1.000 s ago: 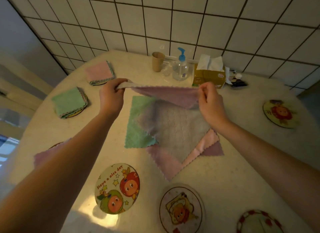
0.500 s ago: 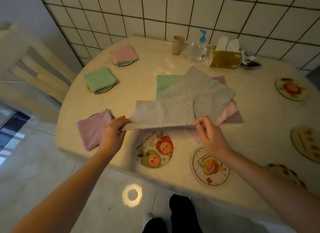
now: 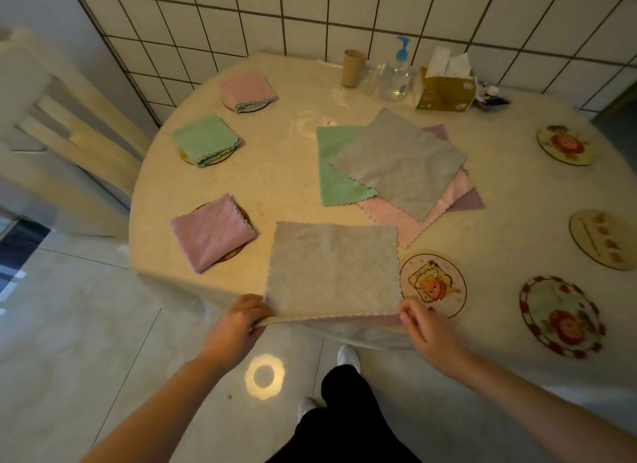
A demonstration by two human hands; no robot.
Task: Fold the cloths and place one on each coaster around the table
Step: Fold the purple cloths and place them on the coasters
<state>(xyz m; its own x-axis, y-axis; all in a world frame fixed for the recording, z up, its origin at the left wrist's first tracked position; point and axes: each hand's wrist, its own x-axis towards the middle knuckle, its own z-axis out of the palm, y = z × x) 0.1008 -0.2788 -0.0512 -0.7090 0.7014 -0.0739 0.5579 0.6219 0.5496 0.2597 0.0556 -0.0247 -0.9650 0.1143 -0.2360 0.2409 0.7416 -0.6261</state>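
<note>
1. Where the round table [image 3: 296, 200] curves toward the person, a grey cloth [image 3: 332, 268] lies spread flat, its near scalloped edge at the table's rim and a pink underside showing along that edge.
2. At the cloth's near left corner, the left hand [image 3: 238, 324] pinches the fabric, fingers closed on the corner; the cloth stretches away from it across the tabletop.
3. At the near right corner, the right hand [image 3: 427, 331] grips the same edge, fingers closed on it, so the cloth lies between and beyond both hands.
4. Just right of the cloth sits a bare cartoon coaster [image 3: 432, 285], near the right hand's fingertips.
5. Further in, a pile of unfolded cloths [image 3: 396, 166] lies mid-table, grey on top over green, pink and purple ones.
6. Along the left side, three coasters each carry a folded cloth: a purple-pink folded cloth [image 3: 212, 231], a green folded cloth [image 3: 205, 140] and a pink folded cloth [image 3: 246, 90].
7. Along the right side, three more coasters lie bare: a red-bordered coaster [image 3: 562, 316], a pale coaster [image 3: 603, 238] and a far coaster [image 3: 567, 145].
8. By the tiled wall stand a paper cup [image 3: 352, 68], a pump bottle [image 3: 396, 75] and a tissue box [image 3: 446, 87].
</note>
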